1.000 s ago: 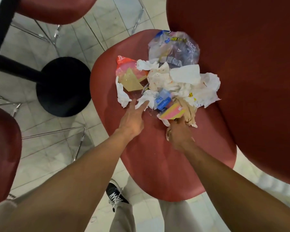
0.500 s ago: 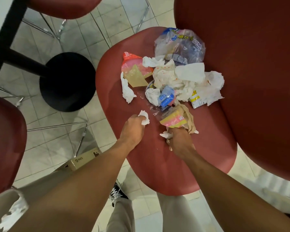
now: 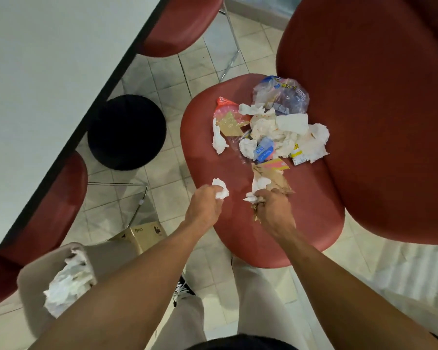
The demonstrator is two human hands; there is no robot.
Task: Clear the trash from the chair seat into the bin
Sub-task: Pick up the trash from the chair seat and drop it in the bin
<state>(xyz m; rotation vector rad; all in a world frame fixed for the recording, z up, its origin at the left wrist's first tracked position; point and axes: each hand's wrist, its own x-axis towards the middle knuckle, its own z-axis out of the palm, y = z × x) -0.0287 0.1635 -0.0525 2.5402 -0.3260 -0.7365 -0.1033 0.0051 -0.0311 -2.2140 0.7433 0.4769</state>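
Observation:
A heap of trash (image 3: 276, 127) lies at the back of the red chair seat (image 3: 311, 210): white tissues, a clear plastic bag, a blue wrapper and a red-pink packet. My left hand (image 3: 205, 205) is closed on a small crumpled white tissue (image 3: 220, 188) over the seat's front left. My right hand (image 3: 272, 208) grips brown paper (image 3: 276, 180) together with a white tissue scrap, pulled away from the heap. A beige bin (image 3: 33, 281) stands on the floor at lower left, with white tissues inside it.
A white table (image 3: 36, 79) with a black round base (image 3: 127, 132) fills the upper left. Other red chairs stand at left (image 3: 41, 223) and at the top (image 3: 185, 24). The chair's red backrest (image 3: 377, 109) rises at right. A cardboard box (image 3: 142, 234) sits on the tiled floor.
Both hands drew back from the heap toward me, the left with a white tissue, the right dragging brown paper. The view pulled back, and the bin has come into sight.

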